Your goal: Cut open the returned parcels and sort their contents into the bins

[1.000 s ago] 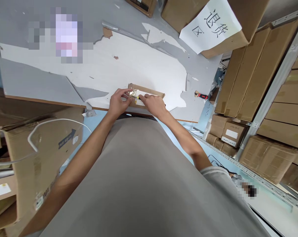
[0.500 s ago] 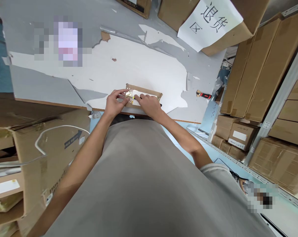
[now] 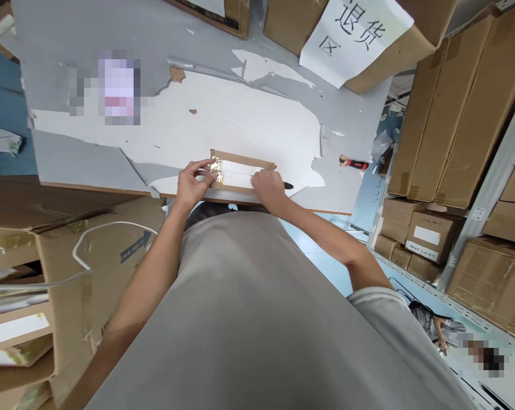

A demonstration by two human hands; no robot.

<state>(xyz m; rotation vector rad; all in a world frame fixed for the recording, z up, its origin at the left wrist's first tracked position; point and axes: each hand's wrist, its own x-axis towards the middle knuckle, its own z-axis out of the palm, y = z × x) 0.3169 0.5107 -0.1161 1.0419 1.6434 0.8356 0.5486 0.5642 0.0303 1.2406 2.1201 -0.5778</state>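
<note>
Brown cardboard: one large box (image 3: 69,319), at the left below the table, its printed side towards the right. White cord (image 3: 78,245), one, looped across that box. Table (image 3: 257,114), grey, with a broad torn patch of white; a pixelated patch covers part of its left side. Left hand (image 3: 192,185), one, bare, thumb and fingertips on the left end of a small box; whether they pinch it or merely steady it cannot be told. Shiny tape (image 3: 216,168), across that same end, under the fingertips. Small box (image 3: 242,158), one, flat, brown at the edges and white on top, lying near the table's front edge between the two hands. Grey shirt (image 3: 249,307), worn by the person, below the table edge. Right hand (image 3: 269,188), one, clenched over the small box's right part, closed round a dark handle (image 3: 289,185) whose end sticks out to the right. Paper sheet (image 3: 355,34), white, handwritten, on a box at the table's far side. Cutter (image 3: 354,163), one, red and black, lying on the table's right end, untouched. Tall boxes (image 3: 458,114), brown, side by side on a metal shelf (image 3: 471,219).
</note>
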